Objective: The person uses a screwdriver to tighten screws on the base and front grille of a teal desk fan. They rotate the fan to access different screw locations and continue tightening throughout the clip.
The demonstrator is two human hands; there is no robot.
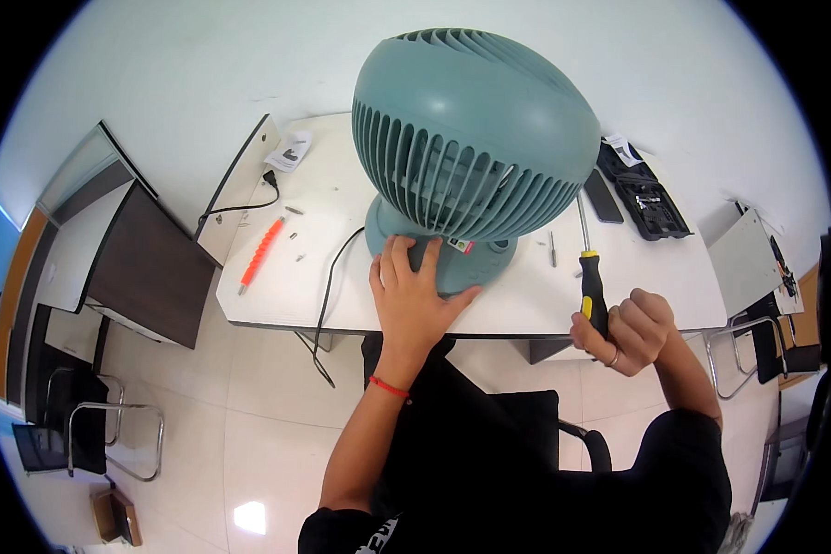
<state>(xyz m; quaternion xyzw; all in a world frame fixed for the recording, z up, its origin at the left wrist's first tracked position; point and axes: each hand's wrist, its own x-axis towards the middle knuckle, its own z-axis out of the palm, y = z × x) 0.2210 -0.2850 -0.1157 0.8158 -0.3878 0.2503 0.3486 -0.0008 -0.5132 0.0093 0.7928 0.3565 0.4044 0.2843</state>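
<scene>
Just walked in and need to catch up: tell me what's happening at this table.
A person sits at a white table with a teal fan standing on it. The left hand rests flat on the fan's base, steadying it. The right hand grips a black-and-yellow screwdriver, its shaft pointing up toward the fan's rear grille. An orange screwdriver, loose screws and an open black tool case lie on the table.

One teal fan (475, 138) stands on one white desk (342, 295). Two screwdrivers are in view: one with a black and yellow handle (592, 288), one orange (260, 252). There is one open black tool case (651, 205), one dark phone (604, 196) and one black cable (328, 295). Two hands show, left hand (417, 295) and right hand (626, 331). A few small loose screws (296, 235) lie scattered; their exact count cannot be told. Two metal-framed chairs (111, 434) stand at the sides.
</scene>
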